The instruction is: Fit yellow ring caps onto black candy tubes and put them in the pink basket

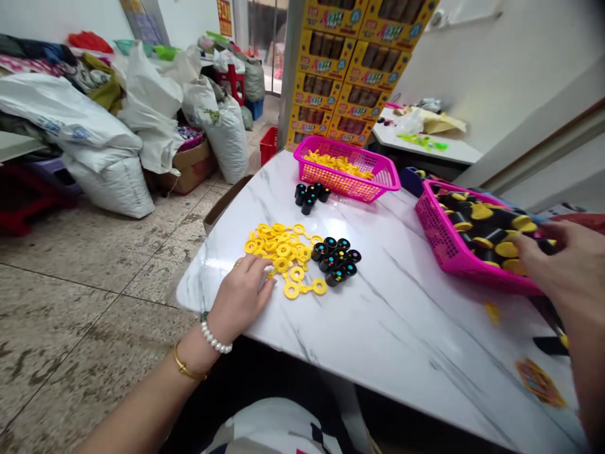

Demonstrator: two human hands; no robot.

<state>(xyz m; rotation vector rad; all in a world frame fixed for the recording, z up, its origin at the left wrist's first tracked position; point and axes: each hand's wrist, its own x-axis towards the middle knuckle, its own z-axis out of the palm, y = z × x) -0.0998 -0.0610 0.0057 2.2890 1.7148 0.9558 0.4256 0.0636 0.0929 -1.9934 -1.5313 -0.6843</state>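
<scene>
My left hand (243, 290) rests at the near-left edge of a pile of yellow ring-ended plastic pieces (282, 250), fingers loosely stretched over them and touching the nearest ones. Right of that pile stands a tight group of short black cylinders (336, 257) with blue, yellow and purple dots on their ends. My right hand (562, 255) is at the right end of a pink basket (435, 236) filled with black cylinders with yellow ends (491, 230). Its thumb and fingers are apart over the contents; a black piece shows between them, not visibly gripped.
A second pink basket (347, 186) of yellow pieces stands at the table's far end, with more black cylinders (309, 197) before it. Yellow product boxes (326, 82) are stacked behind. A small printed card (539, 381) lies on the marbled table (378, 328). White sacks (104, 170) crowd the left floor.
</scene>
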